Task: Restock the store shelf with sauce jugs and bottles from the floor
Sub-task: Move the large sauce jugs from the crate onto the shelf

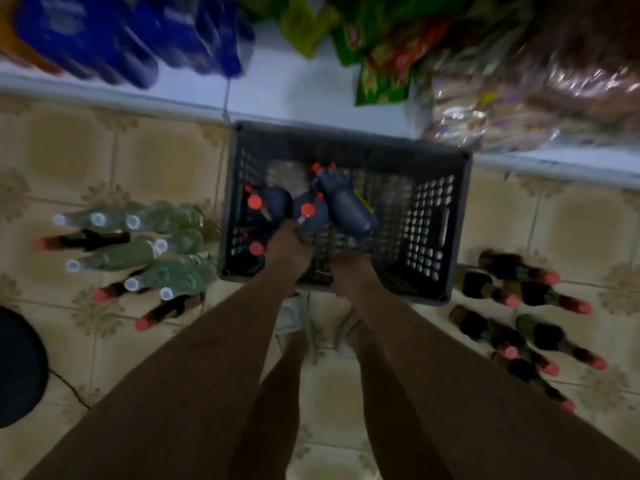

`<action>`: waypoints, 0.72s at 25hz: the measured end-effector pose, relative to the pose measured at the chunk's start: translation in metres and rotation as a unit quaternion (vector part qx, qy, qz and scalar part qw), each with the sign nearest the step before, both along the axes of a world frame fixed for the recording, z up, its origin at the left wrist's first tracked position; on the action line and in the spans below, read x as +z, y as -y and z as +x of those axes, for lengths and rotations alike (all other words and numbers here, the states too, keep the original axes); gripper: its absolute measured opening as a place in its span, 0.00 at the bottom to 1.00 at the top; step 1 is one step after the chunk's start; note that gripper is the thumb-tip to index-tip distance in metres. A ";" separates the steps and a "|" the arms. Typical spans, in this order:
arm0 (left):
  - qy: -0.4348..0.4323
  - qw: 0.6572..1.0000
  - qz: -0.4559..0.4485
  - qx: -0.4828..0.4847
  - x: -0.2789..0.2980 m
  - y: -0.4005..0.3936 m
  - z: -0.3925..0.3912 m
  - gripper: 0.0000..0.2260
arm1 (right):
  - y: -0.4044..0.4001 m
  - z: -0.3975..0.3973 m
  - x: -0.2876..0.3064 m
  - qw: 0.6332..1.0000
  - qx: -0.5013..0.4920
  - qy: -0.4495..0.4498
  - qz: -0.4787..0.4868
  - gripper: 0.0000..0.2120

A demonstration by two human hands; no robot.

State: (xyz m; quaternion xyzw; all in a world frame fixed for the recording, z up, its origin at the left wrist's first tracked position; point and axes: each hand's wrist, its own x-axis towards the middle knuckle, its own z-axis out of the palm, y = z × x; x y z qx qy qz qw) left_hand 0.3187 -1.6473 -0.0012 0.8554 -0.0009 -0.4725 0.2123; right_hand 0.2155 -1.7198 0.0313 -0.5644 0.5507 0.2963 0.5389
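Observation:
A dark plastic crate (433,216) stands on the tiled floor below the white shelf (277,95). Inside it lie several dark sauce jugs with red caps (346,199). My left hand (287,247) reaches into the crate and grips the handle of one jug (310,213) near its red cap. My right hand (353,271) is at the crate's near rim; blur hides whether its fingers hold anything. Green-tinted bottles with white caps (166,244) stand left of the crate. Dark bottles with red caps (526,296) stand to its right.
The shelf above holds blue packs (131,39) on the left, green snack bags (377,53) in the middle and wrapped bread (519,98) on the right. A round black object (17,368) sits at the left edge. My legs stand between the two bottle groups.

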 end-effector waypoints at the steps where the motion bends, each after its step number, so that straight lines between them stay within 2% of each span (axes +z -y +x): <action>1: 0.034 0.999 0.015 -0.016 -0.030 -0.002 0.001 0.08 | 0.000 0.000 -0.023 1.000 0.000 0.010 0.000 0.05; 3: 0.072 0.996 0.043 -0.021 -0.060 -0.002 0.009 0.12 | -0.003 0.001 -0.055 1.000 0.010 0.018 0.014 0.05; 5: 0.078 0.995 0.052 -0.039 -0.079 0.004 0.014 0.13 | -0.003 -0.002 -0.071 1.000 0.016 0.019 0.011 0.11; 9: 0.024 0.997 0.047 -0.055 -0.088 0.019 0.019 0.12 | 0.001 -0.008 -0.085 0.999 -0.018 0.024 0.019 0.13; 13: -0.030 0.995 0.049 -0.075 -0.071 0.029 0.025 0.20 | 0.003 -0.016 -0.078 0.996 -0.072 0.022 0.036 0.10; 15: -0.044 0.997 0.012 -0.068 -0.050 0.029 0.021 0.23 | 0.006 -0.022 -0.062 0.997 -0.066 0.025 0.037 0.07; 18: -0.061 0.988 -0.030 -0.136 -0.006 0.023 0.015 0.12 | 0.020 -0.033 -0.022 0.999 -0.012 0.033 0.019 0.06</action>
